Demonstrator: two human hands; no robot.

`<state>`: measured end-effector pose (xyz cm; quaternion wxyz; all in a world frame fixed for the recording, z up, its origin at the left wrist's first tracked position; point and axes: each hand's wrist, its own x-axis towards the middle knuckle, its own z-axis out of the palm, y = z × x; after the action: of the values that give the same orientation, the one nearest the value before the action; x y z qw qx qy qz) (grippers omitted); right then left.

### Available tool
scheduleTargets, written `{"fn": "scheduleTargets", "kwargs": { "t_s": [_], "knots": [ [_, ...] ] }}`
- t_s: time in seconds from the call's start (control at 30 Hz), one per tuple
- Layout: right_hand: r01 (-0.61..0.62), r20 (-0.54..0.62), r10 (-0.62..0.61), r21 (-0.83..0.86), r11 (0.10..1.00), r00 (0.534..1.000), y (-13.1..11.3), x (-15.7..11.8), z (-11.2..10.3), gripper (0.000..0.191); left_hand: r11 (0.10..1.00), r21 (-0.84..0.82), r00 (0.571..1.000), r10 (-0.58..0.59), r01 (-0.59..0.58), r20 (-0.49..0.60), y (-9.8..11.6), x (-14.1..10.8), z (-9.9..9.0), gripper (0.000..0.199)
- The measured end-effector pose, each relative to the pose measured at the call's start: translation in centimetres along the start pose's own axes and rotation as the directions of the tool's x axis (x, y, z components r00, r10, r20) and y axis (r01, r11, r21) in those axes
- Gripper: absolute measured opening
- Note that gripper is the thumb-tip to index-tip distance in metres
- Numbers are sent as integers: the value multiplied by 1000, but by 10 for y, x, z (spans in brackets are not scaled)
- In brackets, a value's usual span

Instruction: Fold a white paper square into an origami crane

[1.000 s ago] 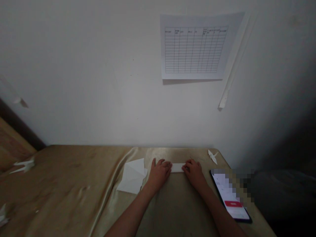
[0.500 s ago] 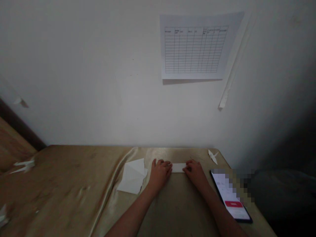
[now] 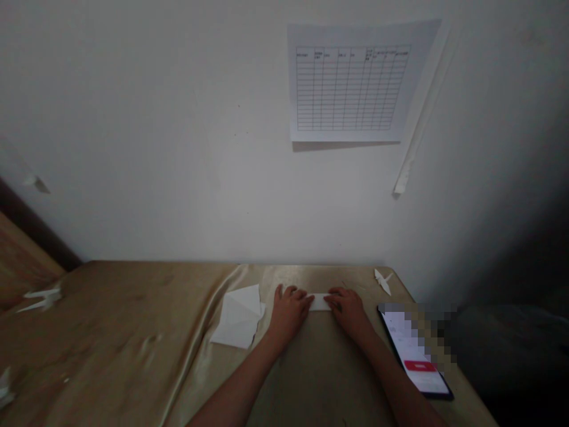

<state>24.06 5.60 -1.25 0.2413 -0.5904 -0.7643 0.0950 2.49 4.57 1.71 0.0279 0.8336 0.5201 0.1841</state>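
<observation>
A narrow strip of folded white paper (image 3: 319, 302) lies flat on the cloth-covered table. My left hand (image 3: 290, 307) is on its left end, the thumb and fingers pressing the paper while some fingers stay bent and apart. Over the right end is my right hand (image 3: 348, 308), with its fingertips closed on the paper and its thumb tucked beneath. Only the middle of the strip shows between the two hands; its ends are hidden under the fingers. To the left of my left hand, creased white paper sheets (image 3: 237, 320) rest on the cloth.
A folded paper crane (image 3: 383, 281) sits near the back right corner. Beside my right forearm lies a phone (image 3: 411, 350) with its screen lit. More white paper pieces (image 3: 42, 298) lie at the far left. A printed table sheet (image 3: 351, 89) hangs on the wall behind.
Both hands have slid inward along the strip, so the gap between them is smaller and less of the paper shows. The other things stay where they were.
</observation>
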Motion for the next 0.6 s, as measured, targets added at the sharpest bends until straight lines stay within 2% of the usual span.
{"fn": "scheduleTargets", "kwargs": {
  "t_s": [0.37,0.6],
  "knots": [
    [-31,-11,31,-8,999,999,-11,-2,-6,20,1000,-6,998,-18,18,-54,2,1,4,24],
    [-32,-42,32,-18,999,999,-15,-4,-7,18,997,-28,996,-73,72,-54,5,2,6,23]
  ]
}}
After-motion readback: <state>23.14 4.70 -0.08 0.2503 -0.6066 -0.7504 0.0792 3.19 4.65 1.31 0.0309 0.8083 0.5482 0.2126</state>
